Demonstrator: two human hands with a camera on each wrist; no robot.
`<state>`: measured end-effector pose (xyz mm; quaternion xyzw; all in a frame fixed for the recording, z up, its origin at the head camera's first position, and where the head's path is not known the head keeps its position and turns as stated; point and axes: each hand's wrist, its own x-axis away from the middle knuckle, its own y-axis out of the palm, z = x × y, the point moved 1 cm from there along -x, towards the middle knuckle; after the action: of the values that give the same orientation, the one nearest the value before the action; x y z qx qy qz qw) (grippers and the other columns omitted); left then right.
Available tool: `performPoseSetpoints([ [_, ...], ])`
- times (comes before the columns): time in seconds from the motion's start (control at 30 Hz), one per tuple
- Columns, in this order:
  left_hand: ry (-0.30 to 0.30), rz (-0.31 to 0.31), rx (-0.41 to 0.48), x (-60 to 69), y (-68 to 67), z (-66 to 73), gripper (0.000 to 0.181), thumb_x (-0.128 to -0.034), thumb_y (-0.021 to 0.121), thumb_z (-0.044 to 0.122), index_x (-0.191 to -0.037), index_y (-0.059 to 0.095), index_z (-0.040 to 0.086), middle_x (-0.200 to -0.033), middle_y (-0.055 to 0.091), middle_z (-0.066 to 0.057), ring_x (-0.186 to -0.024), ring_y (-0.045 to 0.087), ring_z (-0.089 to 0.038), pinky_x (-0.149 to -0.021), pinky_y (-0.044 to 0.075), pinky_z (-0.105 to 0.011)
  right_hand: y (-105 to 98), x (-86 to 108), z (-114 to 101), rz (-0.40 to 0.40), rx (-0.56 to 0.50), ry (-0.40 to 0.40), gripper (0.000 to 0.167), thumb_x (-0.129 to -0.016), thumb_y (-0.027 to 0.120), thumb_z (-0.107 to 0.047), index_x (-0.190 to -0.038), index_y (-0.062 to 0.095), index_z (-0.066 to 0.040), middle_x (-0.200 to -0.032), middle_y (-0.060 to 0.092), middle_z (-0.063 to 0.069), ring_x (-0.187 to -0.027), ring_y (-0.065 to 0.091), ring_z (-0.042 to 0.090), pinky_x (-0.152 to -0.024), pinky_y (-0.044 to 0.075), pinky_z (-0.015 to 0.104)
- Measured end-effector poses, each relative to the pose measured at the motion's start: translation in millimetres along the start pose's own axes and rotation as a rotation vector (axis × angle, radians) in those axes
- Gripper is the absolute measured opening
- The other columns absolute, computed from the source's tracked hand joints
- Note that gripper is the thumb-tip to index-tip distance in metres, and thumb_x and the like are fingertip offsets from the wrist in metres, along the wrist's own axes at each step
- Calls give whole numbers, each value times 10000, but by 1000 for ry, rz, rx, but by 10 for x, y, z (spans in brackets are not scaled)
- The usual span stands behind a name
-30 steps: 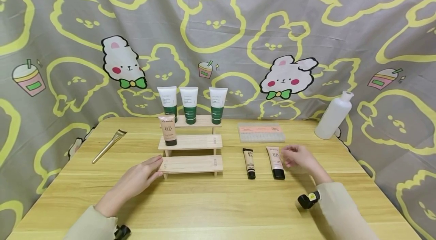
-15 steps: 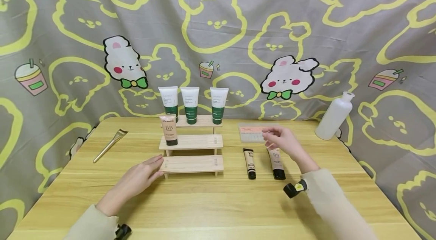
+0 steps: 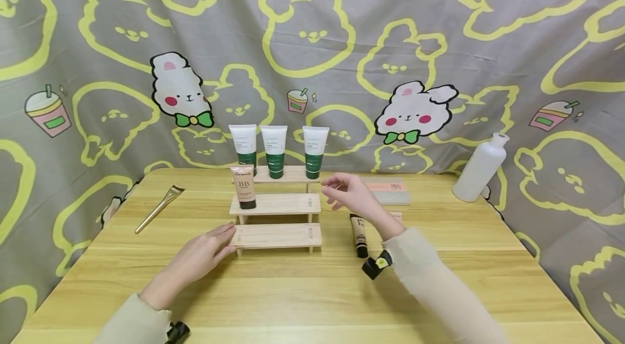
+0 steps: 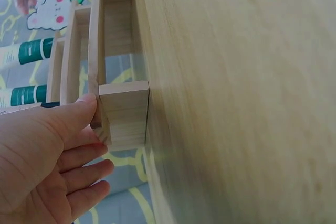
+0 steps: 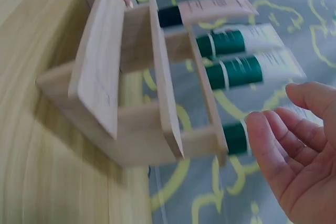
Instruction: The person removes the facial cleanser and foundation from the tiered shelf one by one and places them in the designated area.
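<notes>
A three-tier wooden display stand (image 3: 275, 235) stands on the table. My left hand (image 3: 197, 257) holds the left end of its lowest step, thumb and index finger at the edge in the left wrist view. Three white-and-green tubes (image 3: 274, 151) stand cap-down on the top step. At the left of the middle step stands a pink BB cream tube (image 3: 243, 186). My right hand (image 3: 352, 196), fingers loosely bent and holding nothing, hovers just right of the stand. In the right wrist view it is near the rightmost white-and-green tube (image 5: 235, 138).
Below my right forearm lies a small beige tube (image 3: 359, 235) with a black cap; another pink tube is mostly hidden there. A flat clear box (image 3: 397, 197) lies behind. A white bottle (image 3: 480, 167) stands back right, a gold-handled brush (image 3: 158, 208) lies left.
My right hand has moved left from beside the lying pink tube, over the flat box, to the stand's right side. My left hand stays at the lowest step.
</notes>
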<state>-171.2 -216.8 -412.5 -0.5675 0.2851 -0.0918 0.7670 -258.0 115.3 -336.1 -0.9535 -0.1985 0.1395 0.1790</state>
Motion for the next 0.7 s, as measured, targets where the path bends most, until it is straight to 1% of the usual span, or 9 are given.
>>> performPoseSetpoints([
  [0.1,0,-1,0,-2,4,-4,412,-856,657,149,-1181,575,-90,-1229,533,-238,-1068,549,-371,-879,460,-481,180,-104,-34,-23,8,-13,240,-877,634,-119,-1046,619,51,-866,621,119,-695,616,235,-570,564,353],
  [0.3,0,-1,0,-2,6,-13,412,-856,658,150,-1180,576,-90,-1232,530,-238,-1066,550,-371,-876,461,-482,519,-289,-44,-72,-19,-20,243,-874,636,-117,-1045,619,56,-836,609,87,-669,616,205,-548,561,323],
  [0.5,-7,-6,-1,0,5,-15,414,-858,655,151,-1186,572,-88,-1237,528,-236,-1076,544,-370,-884,454,-485,792,-429,-73,-70,-45,-38,215,-865,637,-89,-1035,625,44,-836,598,75,-665,612,218,-534,559,307],
  [0.7,-8,-8,2,-2,8,-7,414,-860,654,155,-1187,573,-85,-1236,530,-231,-1077,545,-366,-881,458,-483,1004,-525,-87,-69,-90,6,227,-863,649,-80,-1067,615,13,-855,589,61,-680,607,194,-567,562,293],
])
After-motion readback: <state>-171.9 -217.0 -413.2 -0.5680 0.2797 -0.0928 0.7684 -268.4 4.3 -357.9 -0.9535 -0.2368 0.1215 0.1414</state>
